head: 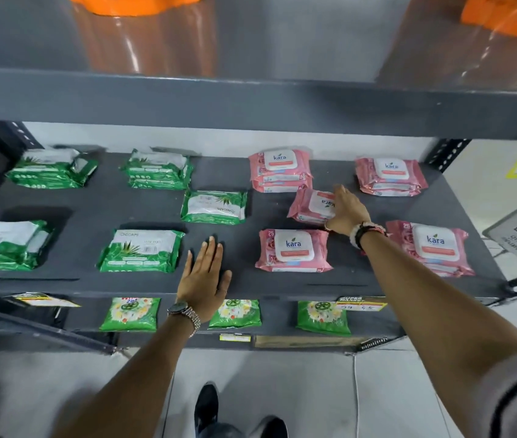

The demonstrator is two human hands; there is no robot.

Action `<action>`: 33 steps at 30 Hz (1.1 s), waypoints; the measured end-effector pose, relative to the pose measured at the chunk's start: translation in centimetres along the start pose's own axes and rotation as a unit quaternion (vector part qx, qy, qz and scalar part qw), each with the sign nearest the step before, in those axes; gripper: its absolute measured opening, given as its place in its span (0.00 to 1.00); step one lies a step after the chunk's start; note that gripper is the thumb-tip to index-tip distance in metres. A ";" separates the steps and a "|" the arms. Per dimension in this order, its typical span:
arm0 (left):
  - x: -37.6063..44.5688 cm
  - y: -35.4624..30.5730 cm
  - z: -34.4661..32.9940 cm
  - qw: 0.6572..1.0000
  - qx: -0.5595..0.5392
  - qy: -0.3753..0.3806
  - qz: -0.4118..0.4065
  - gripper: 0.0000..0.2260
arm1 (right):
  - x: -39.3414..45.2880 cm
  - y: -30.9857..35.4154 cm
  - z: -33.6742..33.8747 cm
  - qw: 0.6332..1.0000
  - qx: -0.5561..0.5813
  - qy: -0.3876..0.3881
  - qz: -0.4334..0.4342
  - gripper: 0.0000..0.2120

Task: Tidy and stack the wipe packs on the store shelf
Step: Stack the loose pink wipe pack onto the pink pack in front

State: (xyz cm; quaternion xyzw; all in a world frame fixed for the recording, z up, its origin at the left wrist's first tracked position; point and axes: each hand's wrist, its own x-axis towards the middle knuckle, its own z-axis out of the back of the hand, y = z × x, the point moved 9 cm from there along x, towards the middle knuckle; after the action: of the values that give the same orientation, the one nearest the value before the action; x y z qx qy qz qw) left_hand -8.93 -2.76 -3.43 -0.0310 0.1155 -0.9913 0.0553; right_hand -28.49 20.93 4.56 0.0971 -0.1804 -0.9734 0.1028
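Note:
Green wipe packs fill the left half of the dark grey shelf, pink ones the right. A loose pink pack lies turned around mid-shelf, and my right hand rests on its right side, fingers spread over it. A stack of pink packs stands just behind it, another pink stack at the back right, a single pink pack in front and a stack at the front right. My left hand lies flat and empty on the shelf's front edge. One green pack lies alone in the middle.
Green stacks sit at the back left, back centre, front left and front centre. The upper shelf beam overhangs closely. Green pouches and a price tag are on the lower shelf. My shoe is below.

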 end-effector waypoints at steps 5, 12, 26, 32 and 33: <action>0.0 0.0 0.0 1.000 0.004 0.005 0.002 0.31 | -3.4 2.5 1.9 0.996 0.049 -0.042 0.065 0.35; -0.1 -0.2 0.1 1.000 0.002 0.008 0.004 0.31 | -8.7 6.4 0.8 0.989 0.028 0.004 0.148 0.38; -0.1 0.1 -0.3 1.000 0.017 0.013 0.002 0.32 | -9.6 7.7 -0.1 0.984 -0.036 0.046 0.170 0.35; -0.1 0.0 -0.2 1.000 0.015 0.012 -0.001 0.32 | -8.3 7.1 -0.3 0.990 -0.128 0.006 0.052 0.40; -0.1 -0.1 -0.1 1.000 0.012 0.009 -0.002 0.31 | -8.2 7.2 -0.4 0.988 -0.151 0.007 0.042 0.42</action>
State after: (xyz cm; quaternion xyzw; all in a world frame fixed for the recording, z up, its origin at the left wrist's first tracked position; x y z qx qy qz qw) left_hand -8.86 -2.67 -3.55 -0.0214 0.1042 -0.9929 0.0528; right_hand -19.35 16.12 8.15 0.0794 -0.0348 -0.9835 0.1587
